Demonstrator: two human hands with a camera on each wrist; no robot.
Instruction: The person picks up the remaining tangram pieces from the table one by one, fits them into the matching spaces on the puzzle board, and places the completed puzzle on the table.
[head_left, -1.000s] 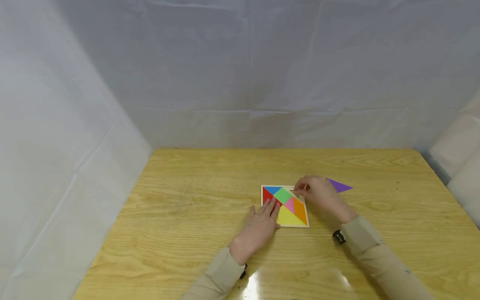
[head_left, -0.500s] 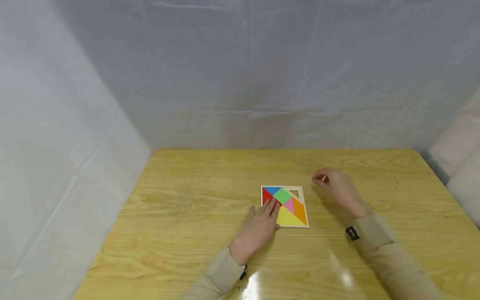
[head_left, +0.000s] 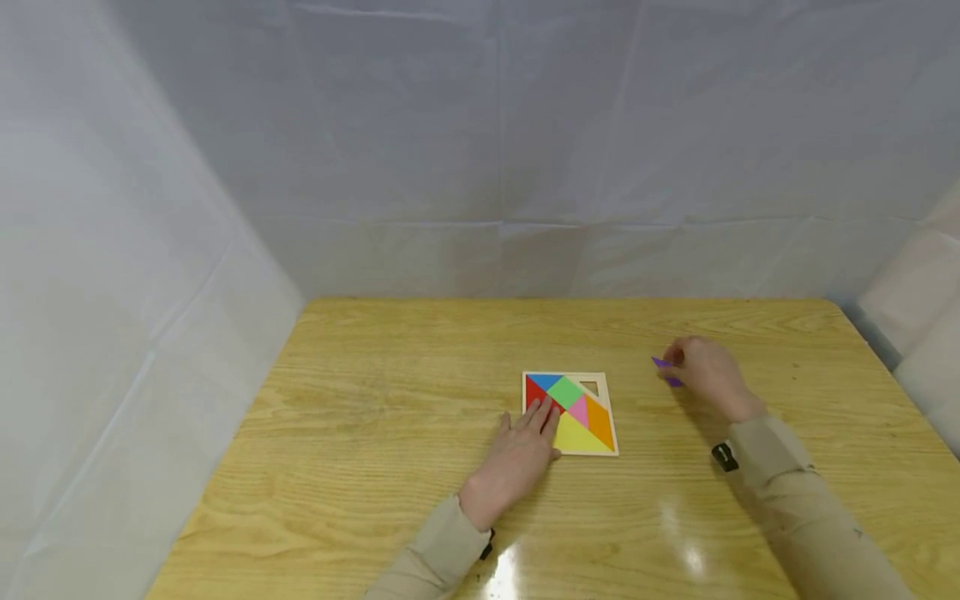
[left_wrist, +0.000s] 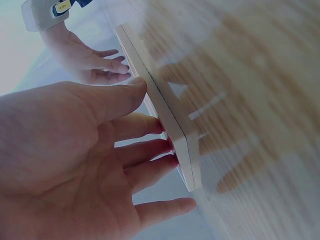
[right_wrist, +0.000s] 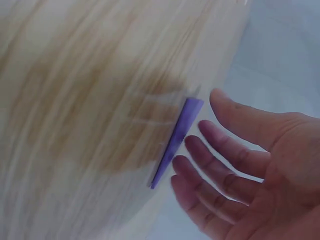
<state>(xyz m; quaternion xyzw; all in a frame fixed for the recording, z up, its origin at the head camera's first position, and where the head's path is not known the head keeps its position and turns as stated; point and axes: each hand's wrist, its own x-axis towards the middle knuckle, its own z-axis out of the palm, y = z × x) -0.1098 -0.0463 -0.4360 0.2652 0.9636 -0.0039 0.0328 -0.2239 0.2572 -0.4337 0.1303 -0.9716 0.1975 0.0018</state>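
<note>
A square wooden tangram board (head_left: 602,390) lies on the table. It holds red (head_left: 534,392), blue (head_left: 545,380), green (head_left: 565,390), pink (head_left: 578,410), orange (head_left: 598,422) and yellow (head_left: 581,435) pieces. Its far right corner is a bare recess with a small cut-out. My left hand (head_left: 516,462) rests outstretched fingers on the red piece; in the left wrist view the thumb (left_wrist: 125,97) touches the board's edge. To the right of the board, my right hand (head_left: 708,375) hovers over a purple triangle piece (right_wrist: 179,135). The right wrist view shows its fingers spread, just apart from the piece.
The wooden table (head_left: 390,417) extends on both sides of the board. Pale sheeting (head_left: 480,167) hangs behind the table's far edge and along its sides. Both wrists wear dark straps (head_left: 724,457).
My right hand has left the board's far right corner and moved right to the purple triangle, covering part of it. My left hand has stayed in place on the board.
</note>
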